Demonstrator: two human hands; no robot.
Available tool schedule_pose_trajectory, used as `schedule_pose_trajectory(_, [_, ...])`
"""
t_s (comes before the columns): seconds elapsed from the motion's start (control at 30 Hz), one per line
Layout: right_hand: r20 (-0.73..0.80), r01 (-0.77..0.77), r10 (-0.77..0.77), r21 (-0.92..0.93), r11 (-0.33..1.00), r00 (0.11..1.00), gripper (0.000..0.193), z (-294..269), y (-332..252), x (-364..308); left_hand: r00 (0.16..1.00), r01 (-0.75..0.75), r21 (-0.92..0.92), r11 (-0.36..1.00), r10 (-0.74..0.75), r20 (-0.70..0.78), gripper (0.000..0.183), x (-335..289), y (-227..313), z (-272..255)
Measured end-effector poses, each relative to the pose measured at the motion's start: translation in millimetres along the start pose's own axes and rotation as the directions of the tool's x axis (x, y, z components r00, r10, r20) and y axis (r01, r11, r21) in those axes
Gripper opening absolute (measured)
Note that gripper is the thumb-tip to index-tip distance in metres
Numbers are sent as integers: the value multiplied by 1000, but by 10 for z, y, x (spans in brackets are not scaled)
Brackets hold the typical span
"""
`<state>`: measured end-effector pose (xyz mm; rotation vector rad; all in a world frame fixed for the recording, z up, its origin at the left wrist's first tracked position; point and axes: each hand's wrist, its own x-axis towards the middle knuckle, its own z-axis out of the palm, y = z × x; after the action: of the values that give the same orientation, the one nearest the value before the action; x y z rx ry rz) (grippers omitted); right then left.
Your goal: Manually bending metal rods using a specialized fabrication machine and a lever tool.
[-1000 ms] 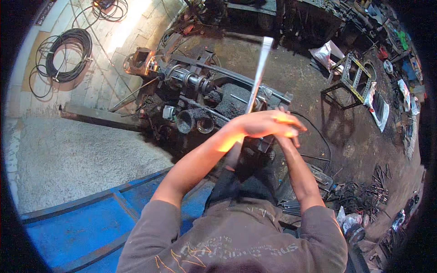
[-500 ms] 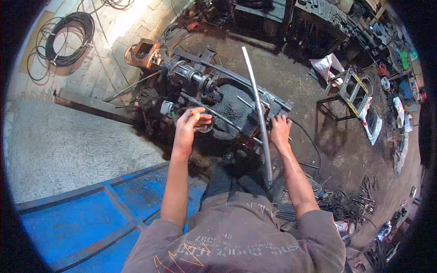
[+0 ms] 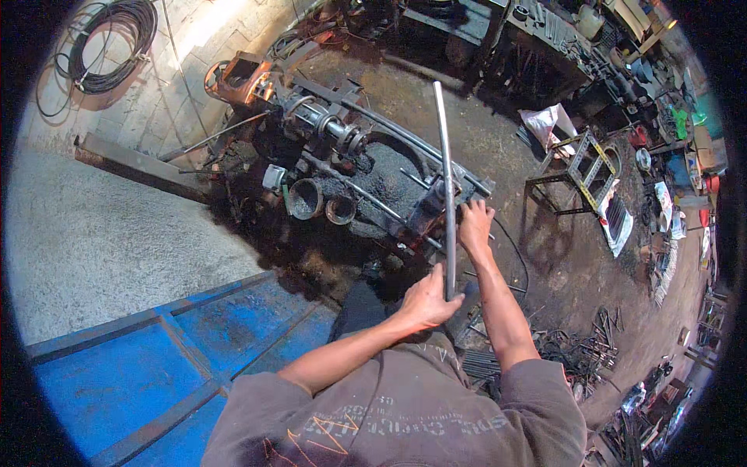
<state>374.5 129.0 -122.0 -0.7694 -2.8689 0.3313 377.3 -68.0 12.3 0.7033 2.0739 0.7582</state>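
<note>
a black cable [image 3: 146, 39] lies coiled on the pale floor at the upper left, with a long dark beam [image 3: 136, 170] below it along the edge of a rough grey concrete slab [image 3: 117, 226], and a dark-framed blue metal panel [image 3: 109, 381] fills the lower left. over on the right, a perforated metal stand [image 3: 582, 187] stands on the stained floor between a crumpled white sack [image 3: 539, 121] and a white sheet [image 3: 618, 233]. a workbench [image 3: 537, 39] crowded with tools runs behind, and dark metal pieces [image 3: 599, 342] lie heaped at the lower right.
</note>
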Motion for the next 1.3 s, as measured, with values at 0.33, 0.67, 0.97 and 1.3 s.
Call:
schedule_pose_trajectory(0.33, [-19,31,-30,14,999,999,20,-11,36,1,458,212,113,971,3,-889,25,139,-1005,-2325])
schedule_pose_trajectory(0.67, [2,-10,10,-31,999,1000,26,196,56,-33,304,-202,-78,976,-13,-953,43,71,-1421,-2586])
schedule_pose_trajectory(0.97, [-39,11,-11,9,1000,999,33,230,99,-37,477,-169,-159,973,-60,-877,44,184,-1278,-2187])
schedule_pose_trajectory(1.3, [20,-28,28,26,999,999,34,74,31,-42,871,-238,-275,932,79,-484,77,229,-453,-921])
